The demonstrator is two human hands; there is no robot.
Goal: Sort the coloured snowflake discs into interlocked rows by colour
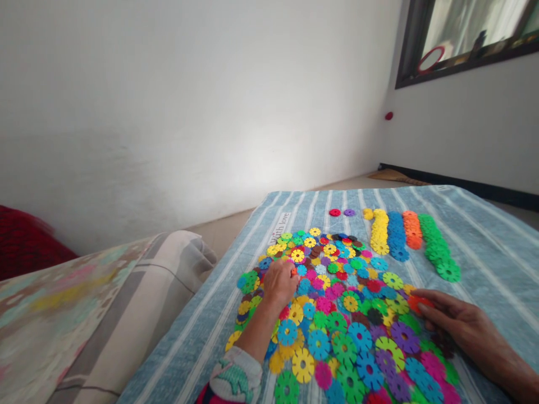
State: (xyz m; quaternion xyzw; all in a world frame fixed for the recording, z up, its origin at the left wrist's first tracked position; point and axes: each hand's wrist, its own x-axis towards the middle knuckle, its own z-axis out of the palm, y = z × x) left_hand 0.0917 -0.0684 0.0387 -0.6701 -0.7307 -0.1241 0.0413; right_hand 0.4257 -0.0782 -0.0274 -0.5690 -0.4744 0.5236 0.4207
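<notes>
And here we are on a striped blue sheet (pixel 497 280), with a big spread of plastic flower discs (pixel 332 314) taking up the middle of it, every colour in the box! The left hand (pixel 279 283) is right in among them, fingers curled together and pressed down on the pile. A speck of orange shows at the fingertips, but it's too hidden to call whether anything is gripped. Over on the far side, the right hand (pixel 463 320) comes in low with fingers and thumb closed around an orange disc (pixel 420 304) at the edge of the spread. Beyond the pile, four neat rows are lined up side by side: a yellow row (pixel 379 233), a blue row (pixel 396 235), an orange row (pixel 411 230) and a green row (pixel 438 247), the green one the longest. Just left of those, a red disc (pixel 334 212) and a purple disc (pixel 349 212) sit together, apart from the rows. A patterned sleeve (pixel 236 373) shows at the bottom, and a rolled grey-and-cream bolster (pixel 138 297) lies alongside the sheet.
</notes>
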